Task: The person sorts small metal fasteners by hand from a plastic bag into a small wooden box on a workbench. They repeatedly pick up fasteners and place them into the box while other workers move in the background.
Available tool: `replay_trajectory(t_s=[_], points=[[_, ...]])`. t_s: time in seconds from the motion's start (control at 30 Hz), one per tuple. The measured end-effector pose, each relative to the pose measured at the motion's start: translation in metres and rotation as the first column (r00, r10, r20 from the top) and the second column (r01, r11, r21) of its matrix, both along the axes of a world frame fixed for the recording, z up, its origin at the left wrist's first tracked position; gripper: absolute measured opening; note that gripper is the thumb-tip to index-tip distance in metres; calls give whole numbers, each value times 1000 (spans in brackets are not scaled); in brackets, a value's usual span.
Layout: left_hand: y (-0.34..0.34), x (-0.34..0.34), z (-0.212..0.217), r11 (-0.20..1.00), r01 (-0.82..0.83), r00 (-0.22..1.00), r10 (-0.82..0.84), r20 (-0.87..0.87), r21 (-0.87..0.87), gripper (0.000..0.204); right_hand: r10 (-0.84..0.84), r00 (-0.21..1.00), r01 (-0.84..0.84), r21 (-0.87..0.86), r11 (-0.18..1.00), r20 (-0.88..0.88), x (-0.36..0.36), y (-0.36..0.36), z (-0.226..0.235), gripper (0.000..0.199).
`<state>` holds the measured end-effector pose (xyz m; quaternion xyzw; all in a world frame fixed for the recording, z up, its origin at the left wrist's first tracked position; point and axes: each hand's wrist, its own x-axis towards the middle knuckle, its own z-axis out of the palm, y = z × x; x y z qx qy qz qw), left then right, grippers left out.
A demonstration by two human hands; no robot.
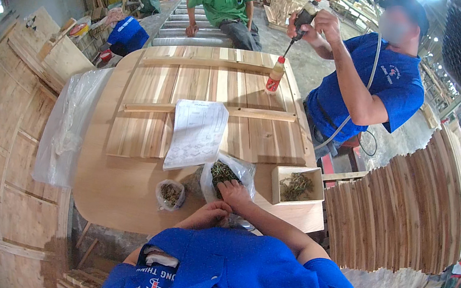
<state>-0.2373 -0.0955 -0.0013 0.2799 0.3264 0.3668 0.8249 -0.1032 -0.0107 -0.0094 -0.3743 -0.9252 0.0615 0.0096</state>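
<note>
Clear plastic formed the screw bag (226, 174), which lay on the table (116, 199) just below the paper sheet (197, 134) and beside the wooden box (297, 186) of screws. The right hand (233, 193) rested at the bag's near end, fingers curled down onto the film and apparently pinching it; whether it truly gripped could not be told. The left hand (206, 214) sat just beneath, fingers bent inward, its hold hidden, near the small bag (170, 193). The screw bag ran lengthwise away from the wearer, mouth end near the hands, closed end towards the slatted panel (213, 100). Judged from its sag, the bag would handle as soft, slippery and heavy for its size; sharp points might pierce the film, so it was best taken at the gathered neck with support below. A co-worker's hand (317, 26) held a driver (302, 18) above a glue bottle (275, 75).
</note>
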Motion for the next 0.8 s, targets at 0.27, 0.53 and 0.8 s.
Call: replay_trajectory(t_s=[0.27, 0.53, 0.8], points=[[4, 0, -6, 999, 22, 996, -19, -88, 39, 12, 42, 995, -42, 6, 999, -88, 1, 1, 4, 26], [6, 1, -3, 999, 46, 997, -45, -59, 17, 13, 72, 982, -82, -54, 995, -172, 0, 4, -4, 26], [6, -1, 0, 998, 25, 999, -27, -39, -57, 13, 30, 993, -46, -138, 989, -116, 8, 0, -3, 25]])
